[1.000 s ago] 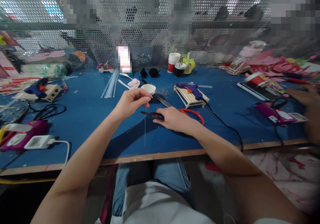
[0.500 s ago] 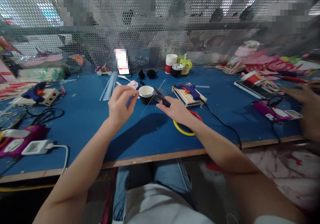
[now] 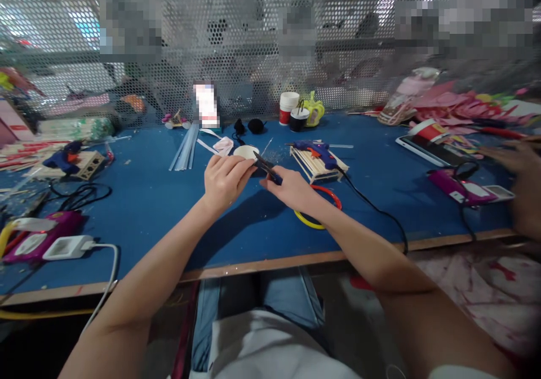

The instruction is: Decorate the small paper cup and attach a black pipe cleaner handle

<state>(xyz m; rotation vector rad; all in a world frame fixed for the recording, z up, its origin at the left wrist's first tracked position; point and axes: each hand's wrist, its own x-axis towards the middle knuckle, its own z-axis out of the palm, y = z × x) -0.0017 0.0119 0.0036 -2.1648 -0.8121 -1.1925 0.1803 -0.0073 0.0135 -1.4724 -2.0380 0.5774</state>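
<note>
My right hand [image 3: 291, 190] grips dark-handled scissors [image 3: 267, 167], whose blades point up and left beside a small cup. The cup [image 3: 245, 152] has a white inside and a dark outside, and its front is largely covered by my hands. My left hand [image 3: 226, 183] is closed just in front of it, fingertips pressed together close to the scissor blades. Whatever the left fingers hold, if anything, is too small to make out. A pale ribbon [image 3: 223, 145] lies behind the left hand.
Right of my hands, a blue glue gun [image 3: 319, 152] rests on a wooden stick rack [image 3: 306, 164], near a red and yellow ring [image 3: 310, 219]. Clear glue sticks [image 3: 185, 149] lie left. Behind stand stacked paper cups [image 3: 289, 108]. Another person's hand [image 3: 513, 159] is far right.
My left hand has moved right, from beside the cup to in front of it, close to the scissors. The scissors have shifted slightly left and their blades look closer together.
</note>
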